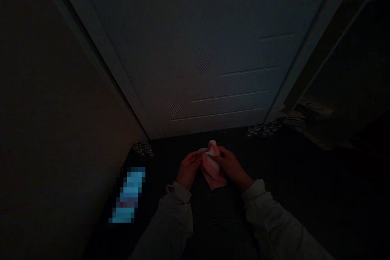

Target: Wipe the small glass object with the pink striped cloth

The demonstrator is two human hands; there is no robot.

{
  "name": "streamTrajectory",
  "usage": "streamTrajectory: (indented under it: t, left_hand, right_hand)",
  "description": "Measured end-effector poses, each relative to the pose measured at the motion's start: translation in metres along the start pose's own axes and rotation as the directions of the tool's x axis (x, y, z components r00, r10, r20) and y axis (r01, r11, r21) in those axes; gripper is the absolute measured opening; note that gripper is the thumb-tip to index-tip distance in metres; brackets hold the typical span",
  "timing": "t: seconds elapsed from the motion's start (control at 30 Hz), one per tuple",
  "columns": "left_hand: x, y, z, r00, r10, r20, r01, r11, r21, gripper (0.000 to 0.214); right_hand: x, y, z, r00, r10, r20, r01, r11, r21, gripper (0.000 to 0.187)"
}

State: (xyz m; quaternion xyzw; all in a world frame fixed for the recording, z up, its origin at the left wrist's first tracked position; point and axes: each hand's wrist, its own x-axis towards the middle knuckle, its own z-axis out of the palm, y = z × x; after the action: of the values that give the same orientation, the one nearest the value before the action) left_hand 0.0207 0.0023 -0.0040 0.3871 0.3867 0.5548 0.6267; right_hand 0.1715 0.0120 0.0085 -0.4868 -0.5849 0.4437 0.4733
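Note:
In dim light, a pale pinkish cloth (214,169) is bunched up between my two hands, with a rounded lump at its top and a loose corner hanging below. My left hand (189,167) pinches its left side. From the right, my right hand (232,165) grips it, thumb and fingers against the folds. Whether anything is wrapped inside the cloth cannot be seen. Both hands are over a dark surface (219,219), and the fingertips are partly hidden by the cloth.
A pale panel (183,20) with embossed hearts and lines rises behind. Several small shiny glass-like objects (143,148) stand at its left corner, more shiny objects (262,130) at its right. A glowing pixelated patch (131,191) lies left. Dim unclear items (317,109) sit far right.

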Motion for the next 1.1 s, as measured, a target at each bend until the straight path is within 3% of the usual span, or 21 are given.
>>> streamTrajectory:
  t: [0.33, 0.67, 0.87, 1.1]
  left_hand:
    - [0.001, 0.001, 0.002, 0.996, -0.015, 0.088, 0.002, 0.99, 0.143, 0.027]
    - [0.002, 0.004, -0.003, 0.992, 0.007, 0.128, -0.027, 0.988, 0.155, 0.026]
    - [0.002, 0.006, -0.004, 0.995, 0.026, 0.099, -0.042, 0.985, 0.168, 0.029]
    - [0.002, 0.008, -0.004, 0.996, 0.027, 0.084, -0.042, 0.983, 0.181, 0.028]
  right_hand:
    - [-0.002, 0.005, 0.012, 0.999, 0.015, -0.037, -0.012, 0.997, 0.082, 0.028]
    - [-0.002, -0.002, 0.003, 0.999, 0.036, -0.013, -0.036, 0.999, -0.036, 0.021]
    - [-0.003, -0.002, 0.006, 0.997, -0.058, -0.04, 0.056, 0.996, -0.063, 0.019]
    - [-0.002, -0.001, 0.002, 0.999, -0.037, 0.036, 0.038, 0.999, -0.028, 0.021]
